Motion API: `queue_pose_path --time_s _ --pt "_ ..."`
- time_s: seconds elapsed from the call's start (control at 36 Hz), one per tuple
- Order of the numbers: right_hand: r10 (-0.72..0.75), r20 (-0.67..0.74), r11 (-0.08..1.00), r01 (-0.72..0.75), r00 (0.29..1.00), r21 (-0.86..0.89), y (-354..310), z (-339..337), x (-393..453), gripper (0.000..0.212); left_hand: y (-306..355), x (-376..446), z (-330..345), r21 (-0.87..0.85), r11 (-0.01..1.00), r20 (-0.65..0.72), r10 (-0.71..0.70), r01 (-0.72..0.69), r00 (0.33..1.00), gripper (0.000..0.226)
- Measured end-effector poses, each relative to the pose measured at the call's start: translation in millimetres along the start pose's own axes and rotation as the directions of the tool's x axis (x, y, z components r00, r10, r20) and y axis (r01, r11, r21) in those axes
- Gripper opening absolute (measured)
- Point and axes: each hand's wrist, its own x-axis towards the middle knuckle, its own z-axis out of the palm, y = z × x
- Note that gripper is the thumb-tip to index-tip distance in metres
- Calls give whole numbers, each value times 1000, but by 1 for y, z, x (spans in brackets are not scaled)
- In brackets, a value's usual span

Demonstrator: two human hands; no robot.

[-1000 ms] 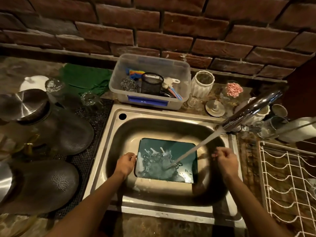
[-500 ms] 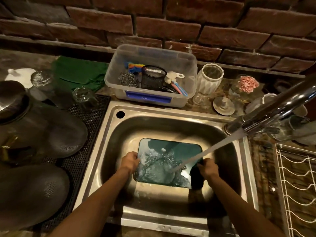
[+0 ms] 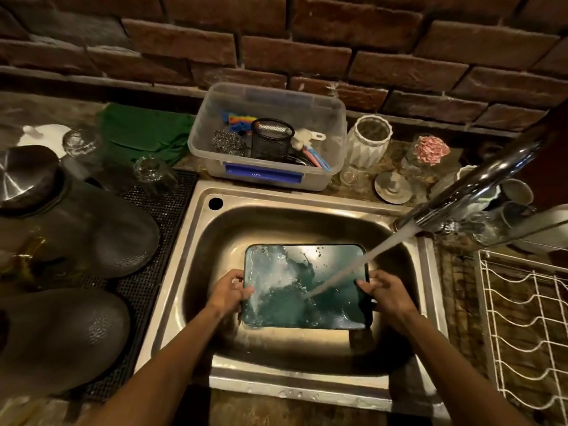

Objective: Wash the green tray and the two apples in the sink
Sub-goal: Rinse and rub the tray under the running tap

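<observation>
- Single head-worn view, wide-angle, looking forward and steeply down onto the sink (image 3: pixel 196 272), which sits at frame centre.
- Faces the brick wall (image 3: pixel 276 41) along the counter's far edge.
- Close range: both forearms enter from the bottom edge.

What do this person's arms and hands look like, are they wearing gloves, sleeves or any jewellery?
Both forearms are bare all the way to the bottom of the picture: no sleeves show. The left hand and the right hand are bare too, with no gloves. No watch, bracelet or ring can be made out, though the light is dim and the fingers are small in the picture.
</observation>
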Motion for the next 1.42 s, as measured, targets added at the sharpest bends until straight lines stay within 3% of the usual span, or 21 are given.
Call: queue_pose_path --time_s 0.19,0.33,0.53,0.72,0.86,0.94,1.17,1.42 --pt "-89 53 996 88 995 27 -27 -3 -25 34 16 -25 -10 -34 999 51 -4 5 999 26" --pt "-47 81 997 41 996 71 -42 2 -35 48 33 -39 -24 59 998 22 -23 21 1000 27" --pt "28 118 998 -35 993 53 -34 13 -43 16 61 -51 -44 82 996 29 -35 33 999 32" --pt "131 95 985 -141 987 102 -19 26 -39 25 87 -61 -49 69 998 60 1 -5 998 35" --pt "123 74 983 -132 990 125 -21 26 -39 31 93 -60 -51 128 989 52 65 -71 997 29" --pt "79 60 991 -85 995 101 -24 19 -38 35 89 -56 -51 102 994 44 46 -51 998 25" --pt "8 86 997 -14 996 74 -39 -7 -42 18 69 -59 -31 -53 998 49 -18 21 999 27" --pt "11 138 999 -15 990 28 -48 -19 -44 26 62 -66 -27 40 995 66 -95 92 993 23"
